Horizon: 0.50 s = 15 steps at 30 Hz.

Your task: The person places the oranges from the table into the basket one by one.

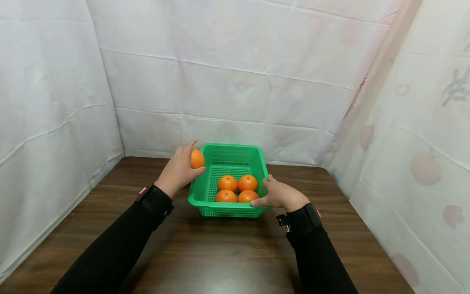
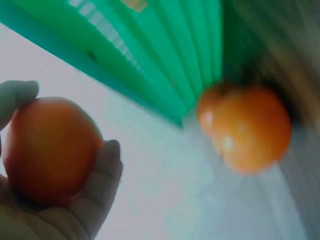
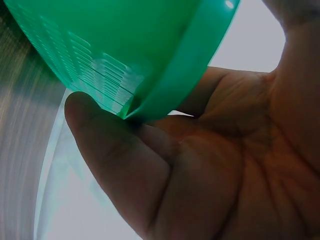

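My left hand [image 1: 180, 168] holds an orange [image 1: 197, 159] just above the left rim of a green plastic basket [image 1: 227, 209]. The left wrist view shows this held orange [image 2: 54, 151] cupped between thumb and fingers. Inside the basket, near its front, sit several more oranges [image 1: 227, 183] in two rows. My right hand [image 1: 282, 195] grips the basket's front right corner, its thumb over the front rim and its fingers along the right side. The right wrist view has the basket's rim [image 3: 175, 65] between thumb and fingers.
The basket stands on a dark wooden table [image 1: 220, 249], near its back edge. White cloth [image 1: 220, 73] hangs behind and on both sides, with faint fruit prints at the right. Blurred orange fruit [image 2: 252, 130] shows beside the basket's ribbed wall in the left wrist view.
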### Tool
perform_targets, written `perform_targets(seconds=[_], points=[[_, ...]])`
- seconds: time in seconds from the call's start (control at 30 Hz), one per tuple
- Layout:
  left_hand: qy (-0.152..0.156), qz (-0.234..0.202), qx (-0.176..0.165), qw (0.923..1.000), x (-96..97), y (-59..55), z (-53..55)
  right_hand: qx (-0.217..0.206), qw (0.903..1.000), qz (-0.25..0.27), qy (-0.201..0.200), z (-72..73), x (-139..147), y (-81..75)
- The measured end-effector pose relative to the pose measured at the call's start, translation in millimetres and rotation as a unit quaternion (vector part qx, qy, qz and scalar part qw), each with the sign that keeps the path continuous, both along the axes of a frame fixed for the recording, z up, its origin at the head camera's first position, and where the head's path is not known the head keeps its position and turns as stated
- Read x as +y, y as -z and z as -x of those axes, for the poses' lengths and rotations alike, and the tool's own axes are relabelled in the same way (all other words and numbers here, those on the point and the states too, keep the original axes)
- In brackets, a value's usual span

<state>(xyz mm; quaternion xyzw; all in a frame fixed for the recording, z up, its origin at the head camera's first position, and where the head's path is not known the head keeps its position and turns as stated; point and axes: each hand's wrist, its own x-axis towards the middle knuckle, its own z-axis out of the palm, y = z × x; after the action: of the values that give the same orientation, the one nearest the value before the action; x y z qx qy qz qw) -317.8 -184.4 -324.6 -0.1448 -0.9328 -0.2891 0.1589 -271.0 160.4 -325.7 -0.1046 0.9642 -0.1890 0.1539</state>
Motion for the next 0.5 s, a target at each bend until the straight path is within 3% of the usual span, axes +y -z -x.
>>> perform_targets(seconds=[0.07,0.17,0.5], points=[[0.026,-0.032,-0.028,0.9987,1.4,-2.3,5.0,-0.001,1.0,0.001,0.0,-0.5,-1,0.3],[0.056,-0.048,-0.059,0.9956,2.3,-2.2,13.9,-0.003,1.0,0.003,0.001,-1.1,-2,0.7],[0.118,-0.032,-0.1,0.9875,3.8,-1.5,40.7,0.005,1.0,-0.006,-0.001,-1.4,-4,-0.6]])
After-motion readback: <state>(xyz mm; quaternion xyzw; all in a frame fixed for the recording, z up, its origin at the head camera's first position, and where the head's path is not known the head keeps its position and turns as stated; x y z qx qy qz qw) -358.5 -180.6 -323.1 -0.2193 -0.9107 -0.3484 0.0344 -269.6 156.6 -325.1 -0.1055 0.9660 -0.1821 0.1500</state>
